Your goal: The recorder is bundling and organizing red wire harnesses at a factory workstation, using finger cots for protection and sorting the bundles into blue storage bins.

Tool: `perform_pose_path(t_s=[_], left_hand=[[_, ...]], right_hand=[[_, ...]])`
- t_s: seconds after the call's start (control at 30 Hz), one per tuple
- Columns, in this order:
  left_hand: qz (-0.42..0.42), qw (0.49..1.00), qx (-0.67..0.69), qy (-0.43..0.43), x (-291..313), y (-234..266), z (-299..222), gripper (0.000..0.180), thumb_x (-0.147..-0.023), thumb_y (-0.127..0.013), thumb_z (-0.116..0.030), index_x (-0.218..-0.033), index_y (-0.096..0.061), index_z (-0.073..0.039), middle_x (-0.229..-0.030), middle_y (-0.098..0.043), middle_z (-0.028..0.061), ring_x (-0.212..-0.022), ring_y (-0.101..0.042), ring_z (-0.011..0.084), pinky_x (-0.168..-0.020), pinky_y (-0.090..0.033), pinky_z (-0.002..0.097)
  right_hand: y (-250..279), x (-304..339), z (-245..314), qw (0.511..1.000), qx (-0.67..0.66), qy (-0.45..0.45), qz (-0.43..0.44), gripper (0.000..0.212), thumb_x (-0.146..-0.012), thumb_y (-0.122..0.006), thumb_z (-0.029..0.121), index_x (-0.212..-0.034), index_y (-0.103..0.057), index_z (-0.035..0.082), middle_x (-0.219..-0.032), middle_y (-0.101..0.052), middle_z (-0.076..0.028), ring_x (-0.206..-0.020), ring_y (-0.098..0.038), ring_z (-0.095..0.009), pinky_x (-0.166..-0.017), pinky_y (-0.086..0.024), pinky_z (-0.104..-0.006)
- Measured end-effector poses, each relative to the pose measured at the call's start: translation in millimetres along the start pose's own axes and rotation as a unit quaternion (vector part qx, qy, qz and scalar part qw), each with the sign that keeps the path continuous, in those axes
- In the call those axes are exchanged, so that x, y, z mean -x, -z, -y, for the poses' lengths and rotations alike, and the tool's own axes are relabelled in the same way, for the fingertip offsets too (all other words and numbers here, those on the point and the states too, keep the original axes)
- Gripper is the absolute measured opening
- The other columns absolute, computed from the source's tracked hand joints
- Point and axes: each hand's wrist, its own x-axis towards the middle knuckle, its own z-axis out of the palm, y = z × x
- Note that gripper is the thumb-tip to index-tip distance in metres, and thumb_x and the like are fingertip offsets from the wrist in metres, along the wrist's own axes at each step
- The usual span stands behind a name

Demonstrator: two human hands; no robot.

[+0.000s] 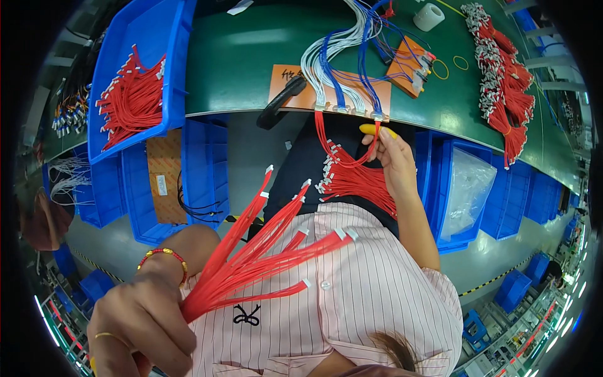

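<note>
In my left hand (141, 320), raised close at the lower left, the fingers are wrapped round a bundle of red cables (245, 267) with white connectors fanning out to the right. My right hand (391, 149), wearing yellow finger covers, is closed on one end of a looped red cable (326, 146) at the table edge. That loop spans two of the connectors in a row (342, 111), where white and blue wires (326, 53) come down from behind. More red cables (358, 185) lie across my lap below the right hand.
A blue bin (188, 56) with red cables stands on the green table (239, 75) at left. A black strap-like handle (282, 103) juts over the edge. An orange block (408, 66), a white roll (429, 17) and red cable bundles (502, 81) lie rightward. Blue bins (449, 188) sit under the table.
</note>
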Motion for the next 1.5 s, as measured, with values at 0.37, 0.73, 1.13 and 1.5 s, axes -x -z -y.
perform_pose_path(t_s=[0.37, 0.73, 1.13, 1.5], left_hand=[[0.009, 0.983, 0.157, -0.097, 15.6, -2.2, 23.3, 0.015, -0.083, -0.054, -0.002, -0.078, -0.063, -0.012, -0.074, -0.057, 0.0084, -0.050, -0.050, 0.0177, -0.047, -0.042, 0.0260], [0.021, 1.000, 0.017, 0.006, -4.6, -2.2, 11.8, 0.018, -0.090, -0.064, -0.022, -0.102, -0.075, -0.031, -0.132, -0.051, -0.0084, -0.079, -0.042, 0.0134, -0.072, -0.032, 0.0281], [-0.025, 0.902, -0.232, 0.362, 38.4, 16.9, 126.0, 0.014, -0.088, -0.056, -0.002, -0.100, -0.063, 0.000, -0.090, -0.068, 0.0113, -0.079, -0.067, 0.0276, -0.069, -0.051, 0.0314], [-0.377, 0.855, 0.180, 0.308, 40.3, -9.7, 250.2, 0.039, -0.104, -0.041, -0.028, -0.111, -0.058, 0.006, -0.079, -0.060, 0.0081, -0.072, -0.058, 0.0173, -0.082, -0.049, 0.0320]], right_hand=[[-11.4, -8.3, -48.3, 0.859, 0.449, 0.233, 0.077, 0.017, -0.089, -0.064, 0.008, -0.103, -0.064, -0.002, -0.088, -0.057, -0.010, -0.079, -0.062, -0.021, -0.071, -0.049, -0.0288], [-2.3, -21.6, -66.6, 0.891, 0.435, 0.112, 0.059, 0.017, -0.086, -0.067, 0.013, -0.092, -0.064, -0.003, -0.081, -0.061, -0.007, -0.068, -0.057, -0.014, -0.062, -0.046, -0.0259], [15.0, -21.3, -54.4, 0.901, 0.422, 0.065, 0.075, 0.021, -0.089, -0.068, 0.016, -0.096, -0.063, -0.003, -0.080, -0.062, -0.006, -0.070, -0.057, -0.012, -0.065, -0.047, -0.0265], [11.9, 1.5, -51.0, 0.885, 0.449, 0.093, 0.078, 0.020, -0.084, -0.070, 0.016, -0.090, -0.061, -0.002, -0.087, -0.059, -0.012, -0.077, -0.059, -0.023, -0.070, -0.047, -0.0326]])
